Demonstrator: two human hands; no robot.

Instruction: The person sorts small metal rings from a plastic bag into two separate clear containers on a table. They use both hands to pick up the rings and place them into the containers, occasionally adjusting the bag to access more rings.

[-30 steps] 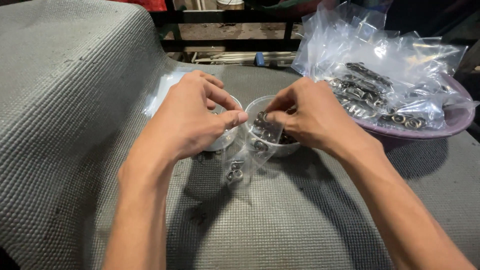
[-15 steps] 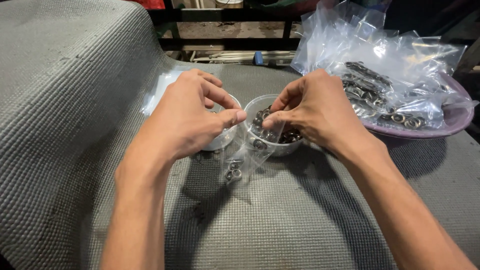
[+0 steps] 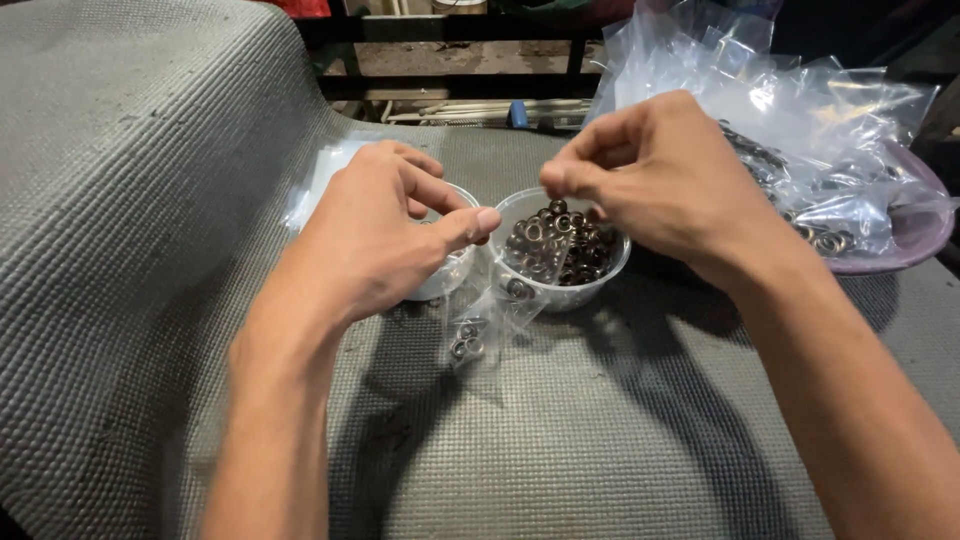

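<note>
Right hand (image 3: 670, 190) has lifted off the ring cup (image 3: 565, 255), fingertips pinched shut, contents unclear. Left hand (image 3: 385, 235) grip pinches the small clear bag (image 3: 490, 305), which hangs just near of the cup.

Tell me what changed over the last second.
The right hand rose from the clear plastic cup of small metal rings, fingers pinched together. The left hand stayed put, its grip on the small clear plastic bag hanging below. Both cups, the grey mat and the pile of bags are unmoved.
</note>
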